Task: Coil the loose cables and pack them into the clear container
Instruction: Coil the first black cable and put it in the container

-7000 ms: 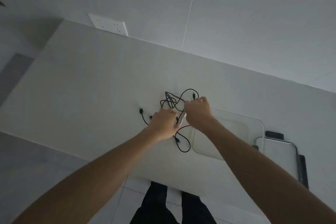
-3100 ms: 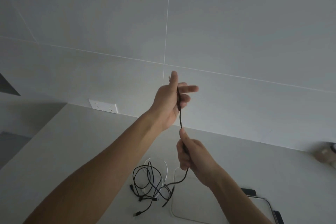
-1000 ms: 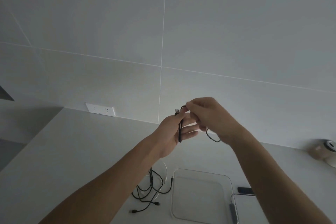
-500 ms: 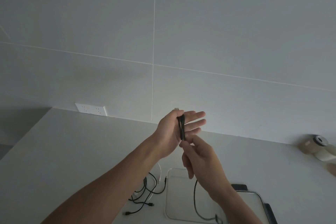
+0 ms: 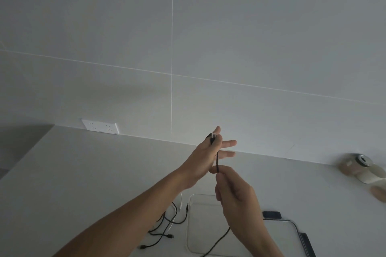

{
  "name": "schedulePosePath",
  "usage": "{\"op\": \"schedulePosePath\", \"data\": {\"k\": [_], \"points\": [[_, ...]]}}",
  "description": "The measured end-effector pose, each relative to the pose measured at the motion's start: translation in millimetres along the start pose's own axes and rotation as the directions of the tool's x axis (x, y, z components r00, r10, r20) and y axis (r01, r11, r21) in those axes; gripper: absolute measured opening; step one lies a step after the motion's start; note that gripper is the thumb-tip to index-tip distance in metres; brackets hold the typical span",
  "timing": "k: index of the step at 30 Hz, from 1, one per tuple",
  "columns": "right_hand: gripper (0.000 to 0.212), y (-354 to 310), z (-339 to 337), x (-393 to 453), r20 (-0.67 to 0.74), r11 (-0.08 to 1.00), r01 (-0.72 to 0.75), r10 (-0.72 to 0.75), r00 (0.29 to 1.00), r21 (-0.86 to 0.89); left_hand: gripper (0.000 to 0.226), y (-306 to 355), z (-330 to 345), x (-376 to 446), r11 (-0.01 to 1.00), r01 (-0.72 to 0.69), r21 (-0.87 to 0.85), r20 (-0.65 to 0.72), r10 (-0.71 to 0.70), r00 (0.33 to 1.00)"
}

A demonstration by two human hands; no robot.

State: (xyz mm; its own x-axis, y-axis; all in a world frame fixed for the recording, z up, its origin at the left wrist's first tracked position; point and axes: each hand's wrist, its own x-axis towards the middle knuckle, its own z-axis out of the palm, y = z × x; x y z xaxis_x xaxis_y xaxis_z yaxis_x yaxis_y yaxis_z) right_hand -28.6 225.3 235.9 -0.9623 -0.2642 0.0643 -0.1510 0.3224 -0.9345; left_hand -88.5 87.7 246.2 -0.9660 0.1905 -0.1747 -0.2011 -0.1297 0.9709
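Note:
My left hand (image 5: 205, 157) is raised above the table and pinches the plug end of a black cable (image 5: 217, 159) between thumb and forefinger, the other fingers spread. My right hand (image 5: 237, 198) sits just below it and grips the same cable, a short taut stretch running between the two hands. The rest of that cable hangs down under my right wrist over the clear container (image 5: 205, 225), which lies flat on the table. A tangle of loose black and white cables (image 5: 167, 227) rests on the table left of the container.
A white wall socket (image 5: 100, 126) sits at the back left where the white table (image 5: 83, 173) meets the tiled wall. A container lid with dark clips (image 5: 292, 233) lies right of the clear container. Beige rounded objects (image 5: 359, 168) rest at the far right.
My right hand has slid down the cable, away from my left hand. The loops seen on my left hand half a second ago now show as one straight stretch between the hands.

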Motion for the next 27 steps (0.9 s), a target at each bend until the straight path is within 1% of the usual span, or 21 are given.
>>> {"op": "schedulePosePath", "data": {"k": [1,2,4,5,7,8,9,11,13,15,17,18,19,20,23,25,27], "points": [[0.027,-0.7,-1.2,-1.7,0.005,0.999,-0.011,0.011,1.0,0.041,0.061,0.3,-1.0,0.1,1.0,-0.013,-0.021,-0.007,0.013,1.0],[0.026,-0.5,-0.4,-3.1,0.046,0.995,-0.043,0.039,0.998,0.087,0.057,2.9,-0.8,-0.3,0.997,-0.03,-0.068,-0.02,0.028,0.999],[0.026,5.3,6.1,-4.2,0.15,0.967,-0.162,0.134,0.98,0.196,0.044,9.4,0.4,0.7,0.972,-0.058,-0.226,-0.047,0.049,0.998],[0.026,10.0,9.5,-3.6,0.148,0.945,-0.224,0.193,0.97,0.24,0.042,13.3,0.6,1.9,0.943,-0.058,-0.328,-0.054,0.043,0.998],[0.027,18.8,10.4,-1.1,0.056,0.9,-0.303,0.301,0.952,0.315,0.046,21.0,-3.3,4.2,0.869,-0.033,-0.494,-0.053,0.008,0.999],[0.031,20.9,7.9,1.1,0.036,0.873,-0.32,0.33,0.943,0.368,0.046,24.1,-6.7,4.7,0.833,-0.009,-0.553,-0.025,-0.006,1.0],[0.038,22.3,4.5,4.1,0.046,0.842,-0.325,0.339,0.94,0.431,0.043,25.6,-9.7,4.3,0.799,0.02,-0.601,0.019,-0.011,1.0],[0.051,21.9,-1.9,12.6,0.127,0.783,-0.33,0.311,0.942,0.527,0.036,26.6,-14.1,2.1,0.742,0.076,-0.666,0.117,0.003,0.993],[0.059,18.9,-5.1,21.3,0.219,0.743,-0.358,0.284,0.934,0.566,0.031,25.3,-12.7,-0.1,0.71,0.137,-0.691,0.196,0.002,0.981],[0.055,14.8,-6.6,29.2,0.259,0.738,-0.351,0.243,0.935,0.576,0.028,22.5,-10.8,-0.9,0.691,0.198,-0.695,0.273,-0.002,0.962],[0.037,10.4,-8.0,34.1,0.249,0.751,-0.324,0.216,0.944,0.576,0.027,20.8,-10.2,-2.2,0.691,0.25,-0.678,0.336,-0.012,0.942],[0.026,8.9,-9.2,35.4,0.229,0.751,-0.314,0.219,0.949,0.581,0.028,19.5,-10.8,-2.7,0.71,0.257,-0.655,0.344,-0.022,0.939],[0.018,8.6,-10.6,36.6,0.207,0.748,-0.304,0.224,0.952,0.59,0.029,18.6,-11.4,-3.5,0.736,0.256,-0.627,0.34,-0.037,0.94],[0.013,8.2,-11.9,37.7,0.188,0.741,-0.299,0.233,0.954,0.601,0.029,17.9,-12.0,-4.2,0.759,0.251,-0.6,0.327,-0.053,0.943],[0.017,8.0,-16.5,41.4,0.142,0.724,-0.281,0.249,0.958,0.63,0.03,17.8,-13.2,-4.8,0.8,0.231,-0.555,0.236,-0.114,0.965],[0.018,9.2,-18.2,43.0,0.103,0.757,-0.264,0.254,0.962,0.597,0.034,17.9,-12.4,-4.6,0.831,0.216,-0.513,0.147,-0.163,0.976],[0.022,11.3,-16.6,41.9,0.09,0.799,-0.263,0.255,0.963,0.541,0.036,18.5,-10.9,-5.2,0.855,0.207,-0.475,0.087,-0.189,0.978]]}}
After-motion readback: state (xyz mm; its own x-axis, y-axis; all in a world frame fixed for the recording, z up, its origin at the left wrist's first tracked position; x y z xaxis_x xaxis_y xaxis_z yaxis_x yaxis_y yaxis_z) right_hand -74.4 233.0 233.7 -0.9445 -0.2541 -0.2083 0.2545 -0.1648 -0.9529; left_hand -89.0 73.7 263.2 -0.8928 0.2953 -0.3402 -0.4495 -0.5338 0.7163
